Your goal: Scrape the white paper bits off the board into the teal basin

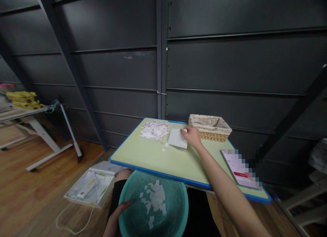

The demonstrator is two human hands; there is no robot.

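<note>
My right hand [192,136] reaches across the green table [153,158] and grips the far corner of a white sheet of paper [176,138] lying flat on it. A pile of small pink and white paper scraps [154,130] lies just left of the sheet. My left hand [120,209] holds the near left rim of a teal plastic basin [173,192] on my lap, below the table's front edge. Several white paper scraps [154,197] lie in the basin.
A wicker basket [209,127] stands at the table's back right, next to my right hand. A phone or tablet [240,168] lies at the right edge. On the wooden floor to the left sits an open white box [89,186] with a cable. Another table [30,117] stands far left.
</note>
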